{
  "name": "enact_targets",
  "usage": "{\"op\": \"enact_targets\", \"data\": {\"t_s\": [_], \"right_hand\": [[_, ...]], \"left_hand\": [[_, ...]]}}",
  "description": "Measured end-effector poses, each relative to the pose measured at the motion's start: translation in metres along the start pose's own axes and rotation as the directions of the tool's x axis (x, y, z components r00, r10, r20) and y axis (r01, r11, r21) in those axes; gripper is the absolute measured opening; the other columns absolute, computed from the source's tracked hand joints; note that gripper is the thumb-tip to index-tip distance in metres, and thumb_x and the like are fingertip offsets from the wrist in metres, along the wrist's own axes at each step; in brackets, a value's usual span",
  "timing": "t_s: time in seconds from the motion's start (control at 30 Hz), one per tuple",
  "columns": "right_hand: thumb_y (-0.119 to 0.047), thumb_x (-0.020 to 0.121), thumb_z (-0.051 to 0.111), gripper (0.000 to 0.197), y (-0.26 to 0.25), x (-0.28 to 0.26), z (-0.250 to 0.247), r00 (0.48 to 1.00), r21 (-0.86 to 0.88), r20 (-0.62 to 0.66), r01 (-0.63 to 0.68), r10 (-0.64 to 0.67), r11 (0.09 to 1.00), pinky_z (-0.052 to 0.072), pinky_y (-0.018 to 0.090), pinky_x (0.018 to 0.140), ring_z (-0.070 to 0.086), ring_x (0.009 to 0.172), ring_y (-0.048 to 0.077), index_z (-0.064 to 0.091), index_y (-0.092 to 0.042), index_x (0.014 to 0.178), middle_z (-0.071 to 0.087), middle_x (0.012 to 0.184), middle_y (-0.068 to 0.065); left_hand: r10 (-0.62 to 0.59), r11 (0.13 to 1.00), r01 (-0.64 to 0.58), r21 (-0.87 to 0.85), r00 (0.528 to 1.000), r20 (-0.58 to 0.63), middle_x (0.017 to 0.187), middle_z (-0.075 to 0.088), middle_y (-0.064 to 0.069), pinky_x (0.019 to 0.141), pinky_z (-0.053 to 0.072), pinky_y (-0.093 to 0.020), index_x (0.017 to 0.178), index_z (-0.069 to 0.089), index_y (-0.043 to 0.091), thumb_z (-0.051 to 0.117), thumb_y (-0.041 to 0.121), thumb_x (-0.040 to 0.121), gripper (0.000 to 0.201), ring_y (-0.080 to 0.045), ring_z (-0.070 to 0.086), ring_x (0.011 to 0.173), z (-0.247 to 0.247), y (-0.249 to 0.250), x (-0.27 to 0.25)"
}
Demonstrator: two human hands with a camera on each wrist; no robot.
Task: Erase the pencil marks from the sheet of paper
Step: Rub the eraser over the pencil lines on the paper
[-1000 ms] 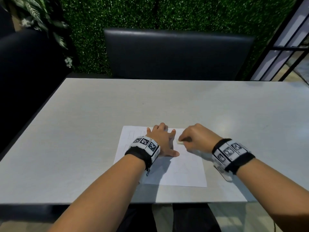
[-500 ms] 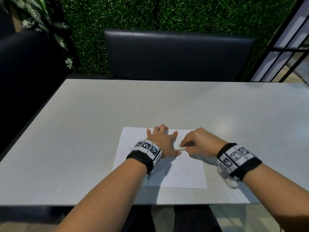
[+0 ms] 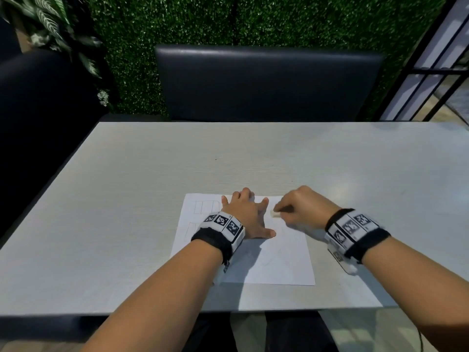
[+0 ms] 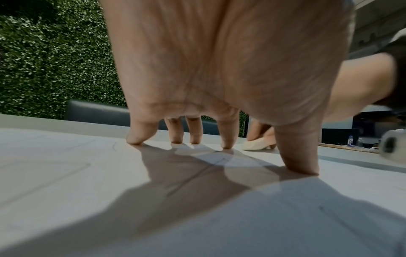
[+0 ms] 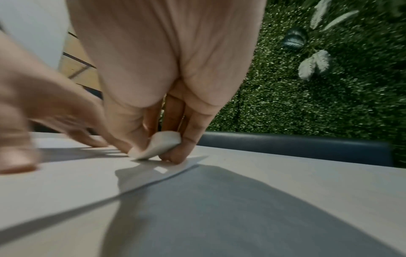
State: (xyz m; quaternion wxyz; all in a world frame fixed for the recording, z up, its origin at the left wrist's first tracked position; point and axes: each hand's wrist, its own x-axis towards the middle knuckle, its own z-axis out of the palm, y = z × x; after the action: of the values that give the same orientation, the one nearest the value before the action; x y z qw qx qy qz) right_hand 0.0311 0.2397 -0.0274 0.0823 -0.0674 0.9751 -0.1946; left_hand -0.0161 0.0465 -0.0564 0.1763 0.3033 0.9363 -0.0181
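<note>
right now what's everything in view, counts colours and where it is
sheet of paper: one, white with faint pencil outlines, near edge of the table
eraser: one, white, on the paper's far right part
table: one, light grey, fills the foreground
bench seat: one, dark, behind the table's far edge
hedge wall: one, green, behind the bench
leafy plant: one, green and white, top left
wrist bands: two, black with black-and-white markers, one per wrist
left hand: one, fingertips spread, pressing the paper
right hand: one, pinches the eraser against the paper
</note>
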Motion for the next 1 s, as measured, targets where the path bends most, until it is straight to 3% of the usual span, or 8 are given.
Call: {"op": "enact_targets", "data": {"t_s": [0.13,0.33,0.47,0.53,0.73,0.87,1.0], "right_hand": [[-0.017,0.082,0.060,0.028,0.009,0.024,-0.001,0.995,0.017,-0.075,-0.071,0.073,0.997,0.062,0.035,0.077,0.070,0.080,0.010,0.080,-0.027,0.099,0.076,0.092,-0.009],[-0.021,0.085,0.069,0.024,0.003,-0.011,0.002,0.993,-0.035,0.099,0.074,-0.070,0.997,0.056,0.023,0.081,0.066,0.085,0.002,0.079,-0.027,0.106,0.075,0.096,-0.012],[-0.017,0.086,0.064,0.025,0.008,0.015,-0.002,0.997,0.010,-0.062,-0.043,0.043,0.999,0.060,0.028,0.076,0.069,0.079,0.007,0.080,-0.025,0.104,0.075,0.095,-0.010],[-0.016,0.086,0.063,0.024,0.007,0.022,-0.004,0.995,0.011,-0.083,-0.055,0.056,0.998,0.061,0.031,0.077,0.070,0.079,0.010,0.080,-0.025,0.101,0.076,0.093,-0.008],[-0.022,0.085,0.070,0.020,0.004,-0.011,0.003,0.992,-0.019,0.099,0.081,-0.078,0.997,0.055,0.025,0.081,0.067,0.086,0.003,0.080,-0.026,0.103,0.076,0.095,-0.012],[-0.019,0.085,0.063,0.021,0.008,0.012,0.000,0.996,0.014,-0.068,-0.050,0.051,0.999,0.061,0.036,0.076,0.071,0.080,0.012,0.080,-0.026,0.095,0.077,0.090,-0.007],[-0.016,0.082,0.059,0.025,0.011,0.018,0.000,0.992,0.018,-0.081,-0.095,0.096,0.995,0.062,0.039,0.074,0.071,0.078,0.015,0.080,-0.025,0.093,0.076,0.088,-0.006]], "left_hand": [[-0.006,1.000,0.006,0.002,1.000,0.002,0.154,0.027,-0.011,0.112,0.028,-0.063,0.159,0.021,0.042,0.054,0.085,0.078,0.097,-0.036,0.028,0.139,0.000,0.000,-0.002],[-0.014,1.000,0.014,-0.010,0.999,0.038,0.156,0.023,-0.014,0.114,0.026,-0.067,0.159,0.017,0.043,0.057,0.082,0.079,0.098,-0.039,0.024,0.142,-0.006,0.005,0.000],[-0.009,1.000,0.009,-0.003,0.999,0.050,0.155,0.022,-0.013,0.112,0.027,-0.068,0.160,0.016,0.043,0.058,0.082,0.078,0.100,-0.038,0.024,0.141,-0.007,0.005,-0.001],[-0.014,1.000,0.014,-0.004,0.998,0.055,0.155,0.023,-0.012,0.110,0.028,-0.069,0.160,0.016,0.044,0.058,0.084,0.077,0.101,-0.038,0.024,0.141,-0.007,0.004,-0.002],[-0.009,1.000,0.010,-0.026,0.998,0.058,0.156,0.021,-0.014,0.111,0.025,-0.071,0.158,0.016,0.043,0.060,0.082,0.076,0.102,-0.039,0.022,0.142,-0.007,0.005,-0.001],[-0.015,1.000,0.017,-0.021,0.998,0.062,0.156,0.021,-0.013,0.112,0.024,-0.070,0.159,0.015,0.045,0.059,0.083,0.076,0.102,-0.038,0.022,0.142,-0.007,0.005,-0.001],[-0.017,1.000,0.017,0.008,0.998,0.064,0.155,0.021,-0.013,0.111,0.025,-0.071,0.159,0.010,0.049,0.056,0.084,0.077,0.101,-0.039,0.022,0.142,-0.007,0.006,-0.003]]}}
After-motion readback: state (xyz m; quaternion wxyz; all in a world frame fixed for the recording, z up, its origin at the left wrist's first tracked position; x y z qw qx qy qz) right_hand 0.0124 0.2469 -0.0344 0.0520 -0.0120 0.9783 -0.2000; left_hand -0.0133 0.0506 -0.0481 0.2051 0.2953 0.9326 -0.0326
